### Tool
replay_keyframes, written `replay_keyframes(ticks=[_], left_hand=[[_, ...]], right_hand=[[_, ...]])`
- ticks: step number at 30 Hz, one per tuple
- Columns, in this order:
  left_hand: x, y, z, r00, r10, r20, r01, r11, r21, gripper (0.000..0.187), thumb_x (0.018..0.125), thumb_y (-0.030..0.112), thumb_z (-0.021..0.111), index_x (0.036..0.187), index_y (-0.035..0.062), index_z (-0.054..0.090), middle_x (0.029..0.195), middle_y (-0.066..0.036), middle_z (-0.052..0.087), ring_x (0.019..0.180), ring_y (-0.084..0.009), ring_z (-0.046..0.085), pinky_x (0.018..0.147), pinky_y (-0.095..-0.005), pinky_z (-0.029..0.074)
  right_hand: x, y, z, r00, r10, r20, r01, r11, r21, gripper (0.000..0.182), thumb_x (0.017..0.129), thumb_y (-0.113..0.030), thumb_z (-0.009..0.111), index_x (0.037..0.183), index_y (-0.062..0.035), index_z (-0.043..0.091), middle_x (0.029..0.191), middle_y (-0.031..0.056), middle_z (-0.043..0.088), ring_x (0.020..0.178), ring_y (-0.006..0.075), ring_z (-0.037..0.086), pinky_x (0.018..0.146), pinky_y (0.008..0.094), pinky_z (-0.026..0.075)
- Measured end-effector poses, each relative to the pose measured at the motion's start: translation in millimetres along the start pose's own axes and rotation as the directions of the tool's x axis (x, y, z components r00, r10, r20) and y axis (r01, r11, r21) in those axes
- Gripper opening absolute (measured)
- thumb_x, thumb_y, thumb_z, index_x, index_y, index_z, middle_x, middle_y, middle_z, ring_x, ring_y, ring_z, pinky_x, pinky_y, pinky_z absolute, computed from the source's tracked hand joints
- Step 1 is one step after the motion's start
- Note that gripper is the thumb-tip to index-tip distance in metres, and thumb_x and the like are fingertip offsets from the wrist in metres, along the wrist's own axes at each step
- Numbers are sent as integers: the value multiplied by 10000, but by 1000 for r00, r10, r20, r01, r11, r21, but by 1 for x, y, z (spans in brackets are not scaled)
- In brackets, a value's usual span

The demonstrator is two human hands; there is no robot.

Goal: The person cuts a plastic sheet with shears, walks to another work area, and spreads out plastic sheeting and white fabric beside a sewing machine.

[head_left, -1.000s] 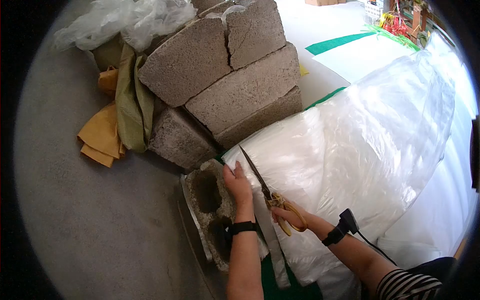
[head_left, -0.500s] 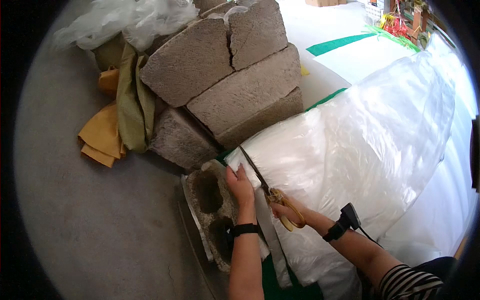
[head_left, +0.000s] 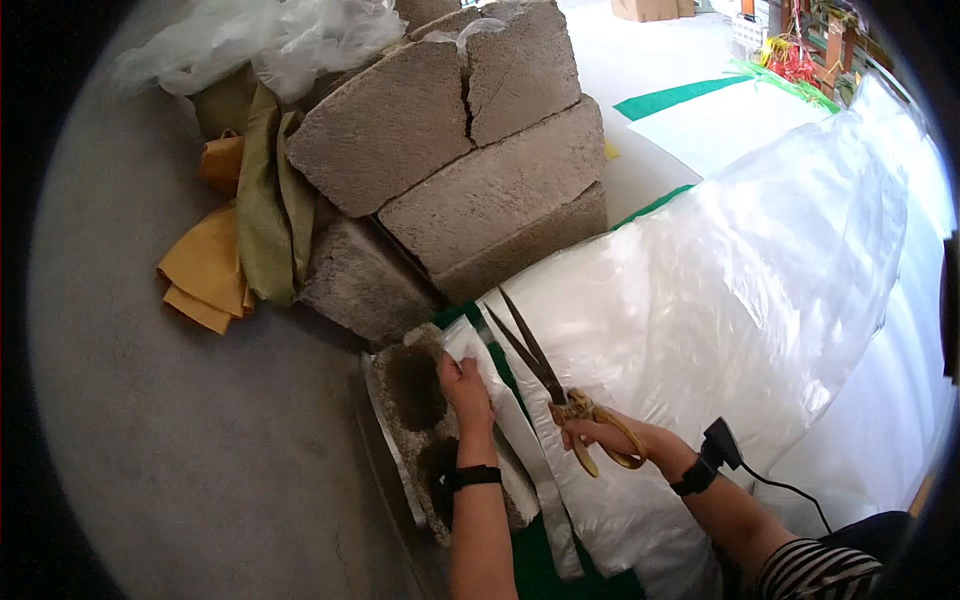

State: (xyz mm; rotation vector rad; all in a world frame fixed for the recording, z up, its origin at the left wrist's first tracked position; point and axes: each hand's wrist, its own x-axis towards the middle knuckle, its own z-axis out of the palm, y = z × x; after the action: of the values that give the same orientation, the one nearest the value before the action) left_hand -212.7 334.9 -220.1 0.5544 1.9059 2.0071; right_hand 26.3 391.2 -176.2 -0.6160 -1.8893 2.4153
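My left hand (head_left: 467, 395) is closed on the upper end of a cut strip of white plastic film (head_left: 520, 432). The strip lies beside the large stack of clear plastic film (head_left: 690, 320), with a gap showing green between them along the upper part. In my right hand (head_left: 612, 432) is a pair of scissors (head_left: 572, 402) with gold-coloured handles. Their dark blades are spread apart and point up and left, over the film's cut edge. Under my left forearm stands a hollow concrete block (head_left: 415, 385).
Stacked concrete blocks (head_left: 490, 200) stand beyond the film. To their left lie olive cloth (head_left: 265, 210), yellow cloth (head_left: 205, 270) and crumpled clear plastic (head_left: 290, 45). Green material (head_left: 535, 555) shows beneath the film. A dark device with a cable (head_left: 720, 445) sits on my right wrist.
The strip has come apart from the film stack at its upper end. My left hand has moved left and down with it. The scissors have opened and shifted slightly right.
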Motion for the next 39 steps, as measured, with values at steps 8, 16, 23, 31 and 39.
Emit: replay_keyframes(ticks=[8, 16, 23, 31, 39], left_hand=[[-2, 13, 9, 995, -65, -79, 70, 996, 63, 253, 890, 15, 481, 1133, -17, 540, 1057, -79, 588, 928, -181, 556, 834, -292, 429], [-3, 3, 5, 999, -32, -21, 35, 986, 165, 320, 934, 58, 465, 1247, -2, 481, 1114, -91, 588, 936, -187, 575, 809, -309, 456], [-45, 46, -9, 995, -90, -30, 91, 996, 16, 318, 939, 29, 427, 1250, -9, 476, 1093, -85, 586, 900, -171, 576, 795, -289, 462], [-198, 139, -158, 581, -559, 591, 324, 825, 462, 290, 928, 164, 533, 1161, -7, 560, 989, -92, 631, 889, -155, 577, 780, -303, 464], [-196, 76, -203, 941, -264, -209, 326, 871, 367, 526, 971, 431, 388, 1303, 28, 456, 1270, -155, 522, 1147, -296, 503, 963, -360, 384]], right_hand=[[-13, 45, 19, 994, 103, 31, -102, 995, -15, 287, 957, -300, 463, 1099, -51, 476, 847, 47, 571, 796, 138, 543, 722, 265, 448], [48, 14, 18, 992, 27, -125, -31, 999, -32, 322, 933, -262, 473, 1160, -44, 401, 769, 37, 536, 697, 116, 528, 630, 266, 455], [30, 21, 17, 990, -58, -126, 76, 987, 139, 288, 946, -306, 488, 1058, -44, 450, 755, 31, 542, 677, 131, 544, 609, 267, 456], [-15, 7, 34, 986, 0, -169, 16, 995, 95, 289, 955, -310, 448, 1083, -65, 532, 823, 50, 606, 766, 175, 612, 710, 336, 504], [-15, 1, 71, 994, 8, -108, -13, 999, -52, 286, 938, -334, 468, 1051, -81, 539, 821, 53, 621, 759, 180, 619, 711, 351, 505]])
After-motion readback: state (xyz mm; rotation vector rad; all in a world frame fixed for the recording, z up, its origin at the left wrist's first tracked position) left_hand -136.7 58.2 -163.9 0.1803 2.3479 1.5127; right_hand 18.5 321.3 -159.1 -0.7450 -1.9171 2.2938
